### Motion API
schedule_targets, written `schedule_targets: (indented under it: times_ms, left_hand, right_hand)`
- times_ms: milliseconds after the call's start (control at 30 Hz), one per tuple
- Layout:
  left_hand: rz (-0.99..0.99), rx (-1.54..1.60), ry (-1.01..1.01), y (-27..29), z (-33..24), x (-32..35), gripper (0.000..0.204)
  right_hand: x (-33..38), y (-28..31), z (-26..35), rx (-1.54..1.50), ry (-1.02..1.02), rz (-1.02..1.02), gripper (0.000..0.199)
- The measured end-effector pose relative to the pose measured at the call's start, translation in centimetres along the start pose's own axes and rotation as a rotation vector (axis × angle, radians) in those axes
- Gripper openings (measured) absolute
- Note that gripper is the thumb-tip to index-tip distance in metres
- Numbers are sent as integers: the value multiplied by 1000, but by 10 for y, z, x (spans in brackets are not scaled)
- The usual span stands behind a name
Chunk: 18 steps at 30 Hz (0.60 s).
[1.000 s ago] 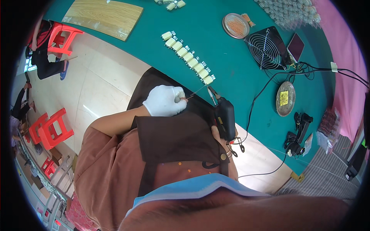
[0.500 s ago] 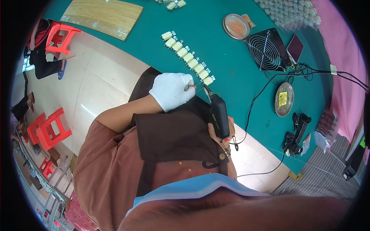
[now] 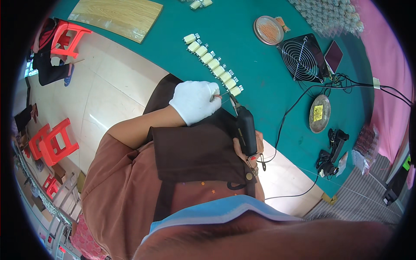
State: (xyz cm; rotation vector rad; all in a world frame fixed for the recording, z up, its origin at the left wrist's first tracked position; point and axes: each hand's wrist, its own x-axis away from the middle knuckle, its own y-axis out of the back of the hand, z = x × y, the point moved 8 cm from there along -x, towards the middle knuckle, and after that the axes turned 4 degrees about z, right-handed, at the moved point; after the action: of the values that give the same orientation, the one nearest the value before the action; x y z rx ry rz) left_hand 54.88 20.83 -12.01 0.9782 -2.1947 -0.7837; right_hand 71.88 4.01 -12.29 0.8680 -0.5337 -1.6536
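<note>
My left hand (image 3: 195, 103), in a white glove, is closed with thumb and fingers pinched on a thin wire (image 3: 224, 93). The wire reaches toward the near end of a row of small cream blocks with metal ends (image 3: 213, 64), lying on the green table. In my bare right hand (image 3: 259, 142), partly hidden behind the tool, is a black soldering gun (image 3: 246, 129). Its narrow tip points away from me and meets or nearly meets the nearest block of the row; exact contact is too small to tell.
To the right lie a round dish of orange sticks (image 3: 268, 30), a black fan with a wire guard (image 3: 300, 58), a phone (image 3: 333, 56), a metal dish (image 3: 319, 113) and black cables (image 3: 289, 106). A wood-grain board (image 3: 117, 17) is far left. Red stools (image 3: 60, 141) stand on the floor.
The whole view has shifted slightly. Both hands, the wire and the soldering gun keep nearly the same places by the row's near end.
</note>
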Motion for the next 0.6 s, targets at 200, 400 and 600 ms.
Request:
schedule_targets:
  times_ms: [200, 400, 600]
  left_hand:
    - [23, -19, 8, 0, 0, -1, 18]
    - [15, -3, -14, 1, -2, -1, 17]
    - [11, -13, -10, 0, -1, -1, 17]
  right_hand:
    - [-4, 1, 4, -5, 20, -3, 34]
    - [-6, 1, 8, 14, 45, -6, 33]
    - [-7, 1, 8, 20, 44, -6, 32]
